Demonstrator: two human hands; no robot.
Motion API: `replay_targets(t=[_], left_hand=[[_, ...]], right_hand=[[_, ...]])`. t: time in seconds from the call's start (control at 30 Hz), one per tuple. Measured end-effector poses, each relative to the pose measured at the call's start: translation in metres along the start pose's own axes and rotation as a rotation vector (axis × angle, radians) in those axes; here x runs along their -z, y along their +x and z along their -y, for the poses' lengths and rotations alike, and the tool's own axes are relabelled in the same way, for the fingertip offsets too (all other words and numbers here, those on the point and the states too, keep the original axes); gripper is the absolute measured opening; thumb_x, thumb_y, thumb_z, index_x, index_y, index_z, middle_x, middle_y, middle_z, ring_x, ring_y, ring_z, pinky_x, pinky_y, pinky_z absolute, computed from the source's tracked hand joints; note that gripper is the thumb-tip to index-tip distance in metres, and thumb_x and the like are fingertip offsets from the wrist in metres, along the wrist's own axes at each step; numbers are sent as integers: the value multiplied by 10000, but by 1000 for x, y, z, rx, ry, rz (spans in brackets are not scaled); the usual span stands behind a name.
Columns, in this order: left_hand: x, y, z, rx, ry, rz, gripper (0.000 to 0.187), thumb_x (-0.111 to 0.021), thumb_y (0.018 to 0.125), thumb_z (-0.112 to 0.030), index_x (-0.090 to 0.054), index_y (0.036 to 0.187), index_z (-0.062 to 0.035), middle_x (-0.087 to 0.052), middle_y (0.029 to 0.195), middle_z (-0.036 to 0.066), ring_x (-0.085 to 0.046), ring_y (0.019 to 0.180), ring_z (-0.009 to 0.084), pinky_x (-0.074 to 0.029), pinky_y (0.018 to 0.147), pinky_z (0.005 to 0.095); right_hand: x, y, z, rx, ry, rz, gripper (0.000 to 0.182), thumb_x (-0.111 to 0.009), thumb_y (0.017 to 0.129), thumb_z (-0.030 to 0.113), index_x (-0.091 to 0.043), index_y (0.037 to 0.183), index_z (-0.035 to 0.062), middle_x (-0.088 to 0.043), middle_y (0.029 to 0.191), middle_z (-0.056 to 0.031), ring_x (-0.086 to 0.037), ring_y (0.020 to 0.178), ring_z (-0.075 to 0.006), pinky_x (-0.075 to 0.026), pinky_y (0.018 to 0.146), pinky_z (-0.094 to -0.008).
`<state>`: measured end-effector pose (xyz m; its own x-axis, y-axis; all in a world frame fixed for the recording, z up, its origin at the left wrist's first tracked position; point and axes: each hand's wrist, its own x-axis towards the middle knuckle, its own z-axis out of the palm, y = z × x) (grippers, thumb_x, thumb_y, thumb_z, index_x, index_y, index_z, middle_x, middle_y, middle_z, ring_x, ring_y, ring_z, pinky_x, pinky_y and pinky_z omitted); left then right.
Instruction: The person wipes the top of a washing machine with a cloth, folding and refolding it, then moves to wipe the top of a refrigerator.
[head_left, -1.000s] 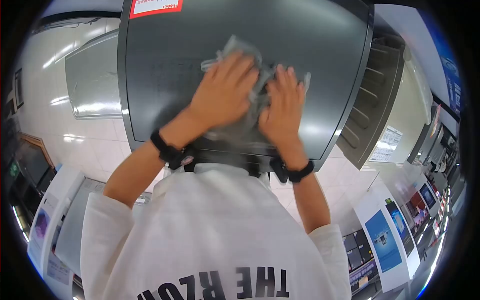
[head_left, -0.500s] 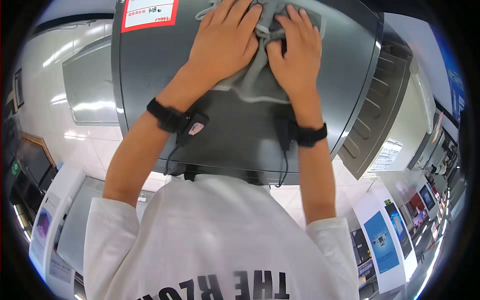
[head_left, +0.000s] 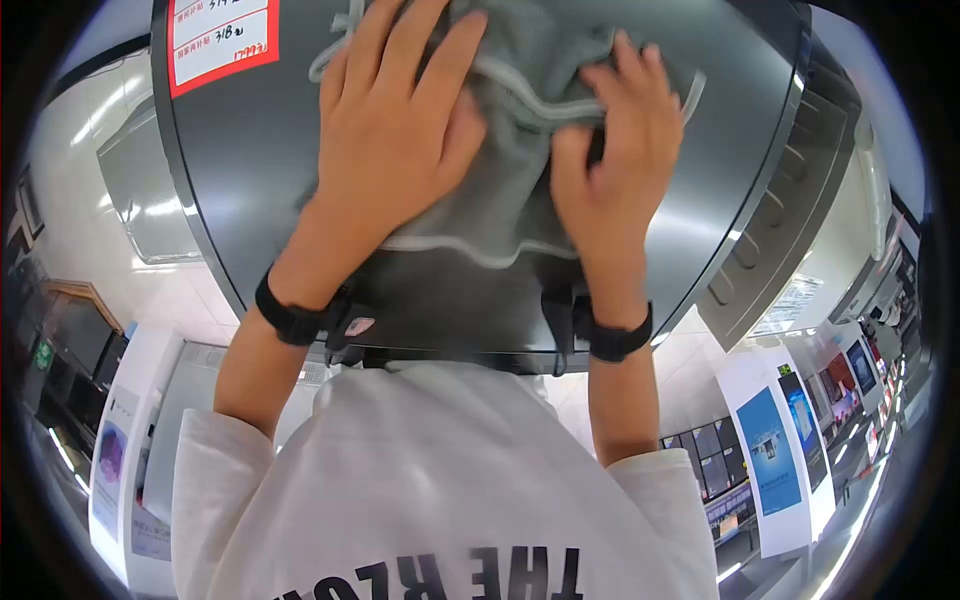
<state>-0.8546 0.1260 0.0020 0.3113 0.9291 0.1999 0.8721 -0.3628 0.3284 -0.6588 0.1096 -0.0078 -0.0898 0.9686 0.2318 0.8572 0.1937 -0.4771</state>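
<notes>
A grey cloth (head_left: 490,190) with pale edging lies rumpled over a dark, shiny appliance-like top (head_left: 245,150). My left hand (head_left: 385,145) rests on the cloth's left part, palm down, its fingers spread and the thumb apart. On the right part lies my right hand (head_left: 630,150), with its fingers slightly bent and thumb apart. The pale hem crosses between the two hands. A black strap with a small device sits on each wrist. The cloth's far edge runs out at the top of the view.
A red-bordered price label (head_left: 225,40) is on the surface at upper left. Wire hooks line a grey panel (head_left: 775,240) to the right. Display stands with a blue poster (head_left: 770,455) are at lower right, and a white stand (head_left: 125,440) is at lower left.
Both hands have moved apart, the left one further left. The cloth, bunched between them before, is now spread wider. The view has shifted, so the label sits further left.
</notes>
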Motion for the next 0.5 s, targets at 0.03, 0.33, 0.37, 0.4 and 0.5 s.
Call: replay_targets(t=[0.03, 0.33, 0.37, 0.4, 0.5], left_hand=[[-5, 10, 3, -14, 5, -12, 554, -615, 840, -157, -590, 1393, -153, -498, 1504, 114, -427, 1416, 358, -373, 1092, 483], [-55, 94, 21, -177, -62, -405, 412, -578, 850, -115, -591, 1243, 7, -592, 1278, 210, -535, 1229, 417, -431, 1014, 514], [-59, 96, 23, -212, -55, -458, 399, -582, 847, -112, -596, 1226, 12, -603, 1258, 210, -549, 1205, 414, -437, 1006, 512], [-58, 96, 24, -231, -70, -470, 400, -585, 845, -110, -597, 1224, 15, -604, 1259, 211, -551, 1204, 413, -439, 1006, 510], [-60, 97, 24, -253, 27, -433, 406, -603, 834, -102, -603, 1223, 13, -605, 1264, 221, -555, 1205, 415, -442, 1009, 507]], right_hand=[[-9, 11, -8, 27, 15, -41, 429, -614, 742, 99, -671, 1167, 120, -554, 1461, -141, -447, 1409, -384, -308, 1132, -598], [-37, 94, -29, 108, 75, -346, 254, -620, 827, -3, -669, 1077, 4, -696, 1142, -196, -636, 1164, -395, -485, 1008, -414], [-39, 95, -32, 112, 83, -357, 245, -622, 836, 1, -670, 1076, 3, -701, 1127, -191, -646, 1150, -387, -493, 996, -404], [-41, 94, -35, 107, 89, -360, 238, -623, 841, 0, -671, 1074, 0, -706, 1097, -177, -666, 1115, -351, -503, 971, -376], [-32, 92, -22, 4, 152, -302, 238, -611, 844, -11, -673, 1073, -3, -713, 1061, -155, -688, 1069, -285, -511, 935, -328]])
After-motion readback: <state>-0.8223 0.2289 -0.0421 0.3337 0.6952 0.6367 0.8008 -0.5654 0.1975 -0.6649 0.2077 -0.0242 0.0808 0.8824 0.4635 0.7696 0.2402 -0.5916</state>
